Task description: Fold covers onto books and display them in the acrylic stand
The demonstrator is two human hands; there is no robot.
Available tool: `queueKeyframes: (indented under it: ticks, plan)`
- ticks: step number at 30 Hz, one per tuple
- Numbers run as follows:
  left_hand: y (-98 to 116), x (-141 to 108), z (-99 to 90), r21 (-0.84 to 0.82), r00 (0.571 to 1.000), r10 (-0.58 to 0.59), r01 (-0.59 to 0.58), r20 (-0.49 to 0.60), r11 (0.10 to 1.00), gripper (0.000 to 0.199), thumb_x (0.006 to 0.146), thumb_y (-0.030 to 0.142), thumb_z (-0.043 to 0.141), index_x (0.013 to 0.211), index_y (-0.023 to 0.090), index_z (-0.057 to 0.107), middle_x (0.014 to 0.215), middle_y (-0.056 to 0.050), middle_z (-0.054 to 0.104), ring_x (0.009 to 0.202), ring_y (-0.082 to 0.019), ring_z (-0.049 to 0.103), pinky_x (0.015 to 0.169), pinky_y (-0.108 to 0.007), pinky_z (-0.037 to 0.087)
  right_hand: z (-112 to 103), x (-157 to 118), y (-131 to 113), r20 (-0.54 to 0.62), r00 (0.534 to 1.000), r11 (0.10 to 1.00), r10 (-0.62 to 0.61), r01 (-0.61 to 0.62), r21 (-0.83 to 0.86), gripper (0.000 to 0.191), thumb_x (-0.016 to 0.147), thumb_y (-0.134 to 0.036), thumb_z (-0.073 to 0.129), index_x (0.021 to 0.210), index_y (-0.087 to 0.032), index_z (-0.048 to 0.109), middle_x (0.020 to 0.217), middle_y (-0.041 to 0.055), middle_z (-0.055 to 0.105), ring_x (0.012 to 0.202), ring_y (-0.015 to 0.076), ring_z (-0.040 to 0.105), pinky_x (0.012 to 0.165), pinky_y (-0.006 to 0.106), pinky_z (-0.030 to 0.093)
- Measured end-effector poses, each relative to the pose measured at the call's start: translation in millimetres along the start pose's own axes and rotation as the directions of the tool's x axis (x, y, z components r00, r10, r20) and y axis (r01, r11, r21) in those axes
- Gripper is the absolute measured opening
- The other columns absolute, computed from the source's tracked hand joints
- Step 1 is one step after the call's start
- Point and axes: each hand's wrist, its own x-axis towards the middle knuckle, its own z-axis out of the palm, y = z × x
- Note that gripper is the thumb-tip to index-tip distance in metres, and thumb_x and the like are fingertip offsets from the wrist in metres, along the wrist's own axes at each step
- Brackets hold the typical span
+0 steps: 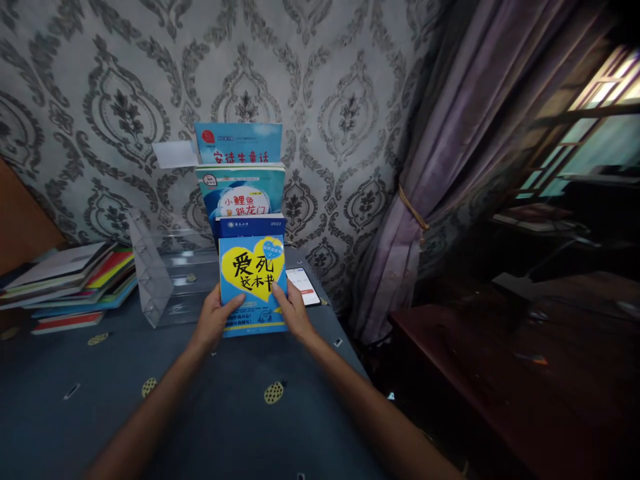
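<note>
A blue book with a yellow heart on its cover stands nearly upright between my hands. My left hand grips its lower left edge, thumb across the front. My right hand holds the opposite edge the same way. Behind it rise a dark blue book, a teal book and a light blue book, each higher than the one in front. They are at the right part of a clear stepped plastic rack. Whether the yellow-heart book touches the rack is hidden.
A pile of books and papers lies left of the rack. A phone with a lit screen is just behind my right hand. A white card shows near the wall. Right of the blue tablecloth are a purple curtain and a dark red table.
</note>
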Motion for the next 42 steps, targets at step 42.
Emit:
queueKeyframes:
  ticks: [42]
  plan:
    - [48.5, 80.1, -7.9, 0.535, 0.802, 0.586, -0.546, 0.111, 0.645, 0.042, 0.08, 0.047, 0.073, 0.11, 0.017, 0.071, 0.107, -0.007, 0.077, 0.095, -0.025, 0.07, 0.083, -0.033, 0.054, -25.1, 102.5, -31.2, 0.076, 0.911, 0.844, -0.406, 0.406, -0.352, 0.037, 0.097, -0.055, 0.052, 0.094, -0.021, 0.065, 0.087, 0.0022, 0.066, 0.085, 0.0201, 0.06, 0.081, 0.031, 0.049]
